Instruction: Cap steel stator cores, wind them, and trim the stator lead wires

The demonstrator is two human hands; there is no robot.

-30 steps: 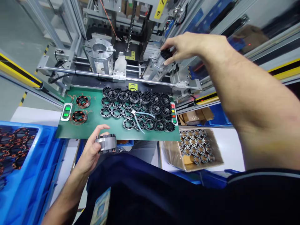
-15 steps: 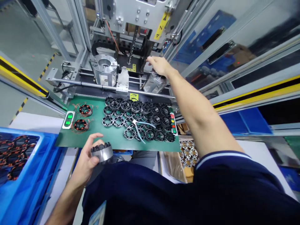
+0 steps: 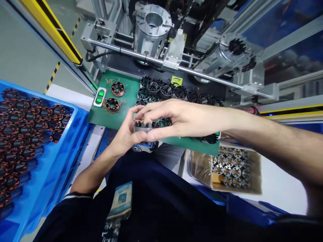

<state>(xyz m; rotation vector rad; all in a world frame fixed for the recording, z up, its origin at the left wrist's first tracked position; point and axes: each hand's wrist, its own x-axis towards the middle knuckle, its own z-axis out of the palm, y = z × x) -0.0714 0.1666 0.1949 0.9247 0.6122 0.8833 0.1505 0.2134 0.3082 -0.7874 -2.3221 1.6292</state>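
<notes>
Hands [image 3: 174,117] newly together near the green worktop [image 3: 101,116], grey floor [image 3: 25,60] beyond

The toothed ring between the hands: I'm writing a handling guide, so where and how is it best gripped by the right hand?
I'd take the toothed ring by its smooth metal outer wall, thumb near and fingers far: black teeth line its upper rim. Come from the right, since the left hand wraps the left side.

Navy shirt [image 3: 176,201], short sleeves [image 3: 67,210], pale cuff stripe [image 3: 78,195], printed chest badge [image 3: 121,199], bare hands [image 3: 174,117].
</notes>
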